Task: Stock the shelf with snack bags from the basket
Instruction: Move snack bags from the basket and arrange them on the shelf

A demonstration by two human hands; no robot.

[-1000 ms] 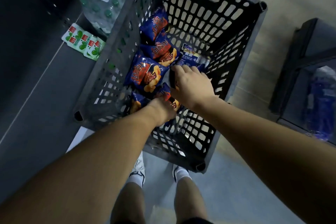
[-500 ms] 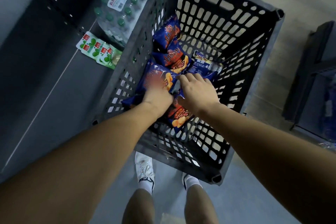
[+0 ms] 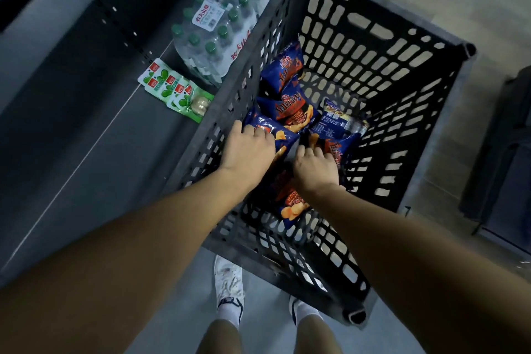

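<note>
Inside the basket (image 3: pixel 370 37), my left hand (image 3: pixel 247 152) gripped one snack bag (image 3: pixel 283 135) and my right hand (image 3: pixel 316 165) another (image 3: pixel 339 146), both lying flat, long axes slanting away rightward.

The snack bags (image 3: pixel 287 112) are dark blue with red lettering and orange chips — the basket (image 3: pixel 373 37) black lattice. Water bottles (image 3: pixel 212 29) carry green caps; small packets (image 3: pixel 172 89) are white, green and red.

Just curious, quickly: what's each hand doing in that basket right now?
Left hand: fingers curled on a blue snack bag.
Right hand: gripping another snack bag.
</note>
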